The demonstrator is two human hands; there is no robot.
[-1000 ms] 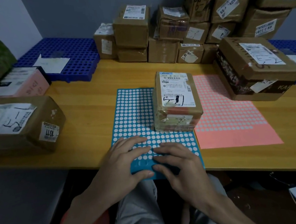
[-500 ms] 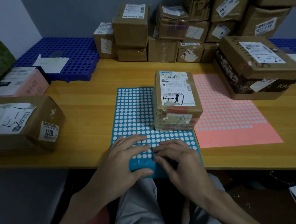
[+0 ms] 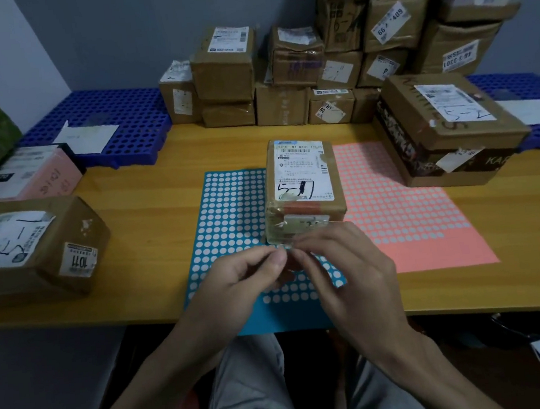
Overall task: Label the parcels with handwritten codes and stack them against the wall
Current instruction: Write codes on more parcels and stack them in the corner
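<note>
Fingers [image 3: 262, 254] of left hand [image 3: 236, 283], right hand [image 3: 351, 272] curled, tips meeting over dotted blue sheet [image 3: 229, 208]; grasp unclear

Both bare forearms reach in from the lower edge and angle inward, so the hands meet in the middle. The left hand [image 3: 246, 284] is turned thumb-up, thumb and forefinger pressed tip to tip, the other fingers curled beneath. The right hand [image 3: 346, 269] lies back-up, its fingers [image 3: 321, 240] bent toward the left thumb. Whether they pinch anything cannot be told.
</note>
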